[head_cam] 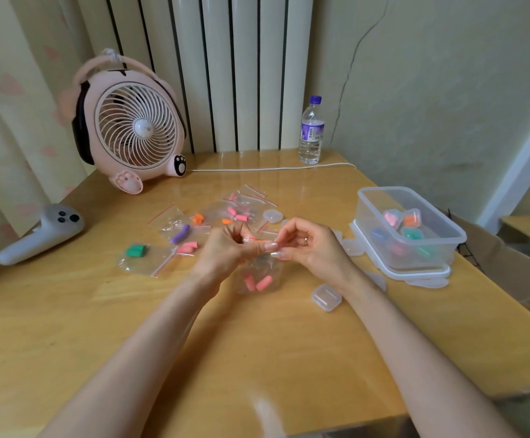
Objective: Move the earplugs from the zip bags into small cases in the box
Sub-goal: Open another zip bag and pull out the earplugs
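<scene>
My left hand (225,248) and my right hand (311,248) both pinch the red-striped top edge of a clear zip bag (259,273) held above the table's middle. Two pink earplugs (257,282) lie in the bottom of that bag. More zip bags (194,226) with green, purple, orange and pink earplugs lie scattered behind my hands. A clear plastic box (412,229) at the right holds several small cases filled with coloured earplugs. One empty small case (326,297) lies shut on the table near my right wrist, another (272,215) lies behind my hands.
A pink fan (131,128) stands at the back left, its white cable (273,168) running along the back. A water bottle (311,131) stands at the back centre. A grey controller (41,233) lies at the left edge. The box's lid (415,273) sits under the box.
</scene>
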`<state>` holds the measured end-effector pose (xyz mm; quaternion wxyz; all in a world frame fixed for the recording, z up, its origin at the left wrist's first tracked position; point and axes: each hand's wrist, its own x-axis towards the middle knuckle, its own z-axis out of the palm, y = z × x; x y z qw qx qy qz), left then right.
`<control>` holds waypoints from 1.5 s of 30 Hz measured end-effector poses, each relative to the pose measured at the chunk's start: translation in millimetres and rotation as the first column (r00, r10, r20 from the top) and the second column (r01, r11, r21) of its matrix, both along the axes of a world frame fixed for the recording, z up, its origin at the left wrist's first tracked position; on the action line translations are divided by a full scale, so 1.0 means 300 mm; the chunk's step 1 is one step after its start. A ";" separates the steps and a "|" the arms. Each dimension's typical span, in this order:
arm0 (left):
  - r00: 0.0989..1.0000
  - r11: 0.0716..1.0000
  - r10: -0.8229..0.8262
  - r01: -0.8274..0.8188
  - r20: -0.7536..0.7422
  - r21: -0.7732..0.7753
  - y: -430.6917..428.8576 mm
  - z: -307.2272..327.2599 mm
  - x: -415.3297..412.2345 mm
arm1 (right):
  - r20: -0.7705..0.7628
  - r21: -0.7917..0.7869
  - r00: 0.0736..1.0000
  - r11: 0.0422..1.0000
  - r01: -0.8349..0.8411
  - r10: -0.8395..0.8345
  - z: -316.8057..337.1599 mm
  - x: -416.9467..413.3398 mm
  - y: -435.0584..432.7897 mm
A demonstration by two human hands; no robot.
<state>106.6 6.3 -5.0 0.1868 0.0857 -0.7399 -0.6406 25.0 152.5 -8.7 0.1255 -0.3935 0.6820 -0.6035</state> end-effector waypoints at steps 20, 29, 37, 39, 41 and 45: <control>0.986 0.985 -0.167 0.168 0.031 -0.040 -0.023 -0.018 -0.013 | 0.036 -0.113 0.995 0.990 -0.085 0.089 0.029 0.005 0.037; 0.981 0.939 -0.182 0.156 -0.060 -0.308 -0.045 -0.023 -0.013 | -0.050 0.064 0.999 0.998 0.011 -0.008 -0.001 -0.013 0.033; 0.993 0.848 -0.103 0.054 -0.063 -0.527 -0.065 -0.017 -0.012 | -0.031 0.023 0.999 0.999 0.028 -0.027 -0.004 -0.016 0.024; 0.995 0.900 -0.023 -0.024 -0.101 -0.435 -0.068 -0.016 -0.015 | 0.001 0.011 0.996 0.996 0.091 -0.091 -0.007 -0.028 0.025; 0.989 0.931 0.067 -0.110 -0.133 -0.348 -0.074 -0.020 -0.021 | 0.025 0.049 0.989 0.988 0.146 -0.147 -0.010 -0.043 0.027; 0.979 0.953 0.179 -0.197 -0.098 -0.231 -0.093 -0.038 -0.030 | 0.043 0.142 0.979 0.971 0.193 -0.200 -0.025 -0.064 0.028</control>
